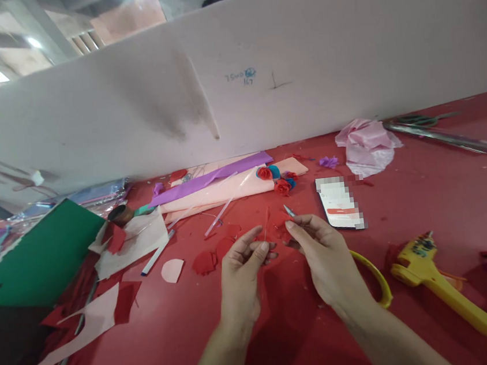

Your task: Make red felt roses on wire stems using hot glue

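Two bare hands in play over the red tabletop (167, 324), fingertips facing across a narrow gap. Left hand (242, 275) pinches a thin stem (266, 219) between thumb and forefinger, remaining fingers loosely curled; its long axis runs six to twelve, the red tip leaning just past twelve. Right hand (327, 255) pinches a red paper piece (282, 228), and here's the key relation: that piece sits at three o'clock from the stem, close by; contact I can't call. Left hand is nearer the stem, gripping it low.

Outward we go! Cut red petals (204, 262) lie between nine and ten o'clock from the left hand, a pale pink petal (173, 270) farther out at nine. Red-and-blue paper roses (282, 186) sit between twelve and one, beyond both hands. Smartphone (337, 204) at one o'clock from the right hand; yellow ring (383, 284) at four, just beside the forearm; yellow-handled tool (455, 294) wider out at four.
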`<state>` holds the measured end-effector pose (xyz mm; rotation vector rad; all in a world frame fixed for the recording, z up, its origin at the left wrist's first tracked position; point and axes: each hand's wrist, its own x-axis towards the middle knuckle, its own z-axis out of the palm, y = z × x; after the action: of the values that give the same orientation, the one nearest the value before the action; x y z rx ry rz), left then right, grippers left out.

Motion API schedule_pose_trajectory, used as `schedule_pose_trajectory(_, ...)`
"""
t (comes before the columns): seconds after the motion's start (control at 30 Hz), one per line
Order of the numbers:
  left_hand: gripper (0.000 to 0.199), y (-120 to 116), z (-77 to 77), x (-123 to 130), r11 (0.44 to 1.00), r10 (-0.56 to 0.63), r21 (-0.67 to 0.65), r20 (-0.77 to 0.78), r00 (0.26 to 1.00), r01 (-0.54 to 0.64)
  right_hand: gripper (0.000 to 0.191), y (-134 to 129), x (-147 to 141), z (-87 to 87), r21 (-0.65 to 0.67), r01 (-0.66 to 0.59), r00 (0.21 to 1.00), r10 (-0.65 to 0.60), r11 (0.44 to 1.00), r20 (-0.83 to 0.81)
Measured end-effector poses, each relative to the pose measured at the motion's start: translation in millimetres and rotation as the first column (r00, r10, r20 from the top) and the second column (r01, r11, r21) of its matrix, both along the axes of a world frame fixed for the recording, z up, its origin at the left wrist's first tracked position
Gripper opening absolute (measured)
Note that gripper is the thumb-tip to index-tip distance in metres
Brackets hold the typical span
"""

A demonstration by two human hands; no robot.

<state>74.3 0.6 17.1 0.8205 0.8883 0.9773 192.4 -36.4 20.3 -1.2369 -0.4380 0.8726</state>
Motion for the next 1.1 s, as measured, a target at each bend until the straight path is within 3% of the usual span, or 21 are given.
schedule_pose_trajectory(0.23, 0.030, -0.7, -3.1, 2.4, 0.997, -0.040, -0.066, 0.076, 0.996, 0.045, 0.021, -1.6, -3.3, 2.1, -0.006, -0.049, 0.999, 0.049, 0.999, -0.002)
schedule_pose_trajectory(1.1, 0.019, -0.1, -1.9, 5.0, 0.999, -0.001, -0.033, 0.041, 0.999, 0.002, 0.023, -6.8, -4.1, 6.3, -0.038, -0.074, 0.996, 0.076, 0.996, 0.036)
